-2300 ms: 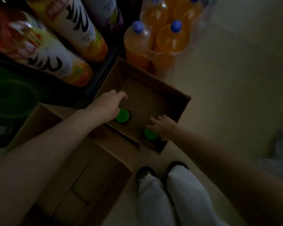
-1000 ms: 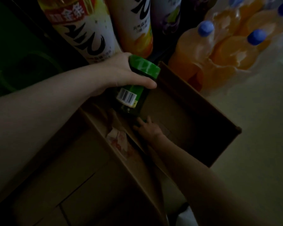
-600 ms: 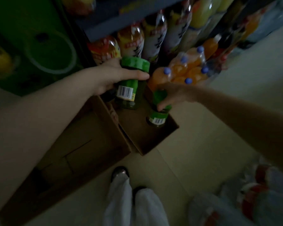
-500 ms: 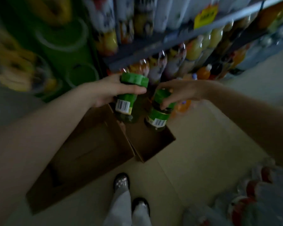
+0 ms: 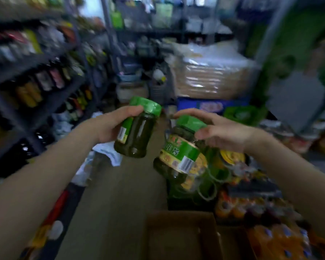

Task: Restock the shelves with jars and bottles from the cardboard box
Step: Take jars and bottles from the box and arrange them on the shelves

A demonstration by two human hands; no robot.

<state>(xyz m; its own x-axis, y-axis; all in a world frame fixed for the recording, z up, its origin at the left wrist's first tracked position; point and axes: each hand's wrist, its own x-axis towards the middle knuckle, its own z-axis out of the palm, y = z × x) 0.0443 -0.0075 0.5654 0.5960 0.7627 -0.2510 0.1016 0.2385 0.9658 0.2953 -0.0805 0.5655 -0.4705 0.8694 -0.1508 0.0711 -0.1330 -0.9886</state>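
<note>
The left hand point(image 5: 109, 126) holds a jar point(image 5: 135, 132) with a green lid. Its fingers curl round the jar's neck and side, just under the lid. The jar tips a little to the right and is full of dark green stuff. Only the edge of its label shows, with a barcode on it.

The right hand point(image 5: 219, 130) holds a second jar point(image 5: 178, 154) from the top. Its fingers and thumb wrap over the green lid, so most of the lid is hidden. This jar hangs down and tilts to the left. Its green and yellow label faces us, but the writing is too blurry to read. The two jars are near each other and do not touch.

Both jars are up in the air, out over the floor point(image 5: 120, 184) of a shop aisle. The cardboard box point(image 5: 180, 235) sits low in the picture, below the right jar. Its bottom part is cut off by the edge, and I cannot see what is inside.

The shelves point(image 5: 36, 79) on the left are full of bottles, but they are smeared and hard to make out. Orange bottles point(image 5: 278, 239) with blue caps sit at the bottom right, partly cut off. Everything at the far end of the aisle is a blur.
</note>
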